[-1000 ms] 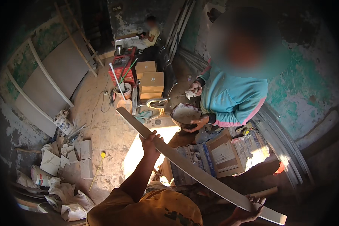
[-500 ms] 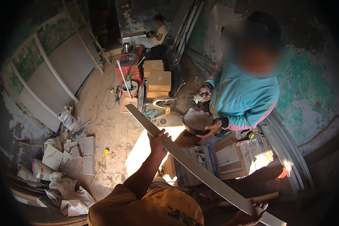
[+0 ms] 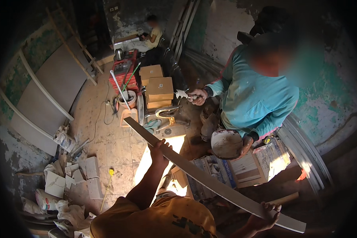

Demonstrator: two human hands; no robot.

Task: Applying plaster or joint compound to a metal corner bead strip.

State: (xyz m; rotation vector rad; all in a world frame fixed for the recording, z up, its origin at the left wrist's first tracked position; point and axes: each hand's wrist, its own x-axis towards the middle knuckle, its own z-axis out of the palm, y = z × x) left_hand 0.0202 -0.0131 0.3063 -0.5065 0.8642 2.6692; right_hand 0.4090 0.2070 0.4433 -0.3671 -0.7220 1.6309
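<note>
A long, narrow, pale grey board strip (image 3: 214, 185) slants across the front of me, from the middle down to the lower right. My left hand (image 3: 159, 152) is closed round its edge near the upper end. My right hand (image 3: 267, 216) grips the same strip close to its lower end, fingers curled over the edge. Across from me, a co-worker in a blue-green top (image 3: 254, 101) holds a round bowl (image 3: 226, 143) smeared with whitish paste. The co-worker's other hand (image 3: 198, 96) holds a small tool, its end covered in white paste.
Stacked cardboard boxes (image 3: 159, 89), a pot (image 3: 127, 98) and an orange dustpan (image 3: 129, 116) stand ahead. Broken tiles (image 3: 55, 184) and a yellow tape measure (image 3: 111, 172) lie at left. Metal profiles (image 3: 305, 146) run along the right wall. Another person (image 3: 154, 35) sits far back.
The co-worker's tool hand has moved out to the left, and the bowl has shifted right and tilted. My hands keep their hold on the strip. The whole view has shifted slightly.
</note>
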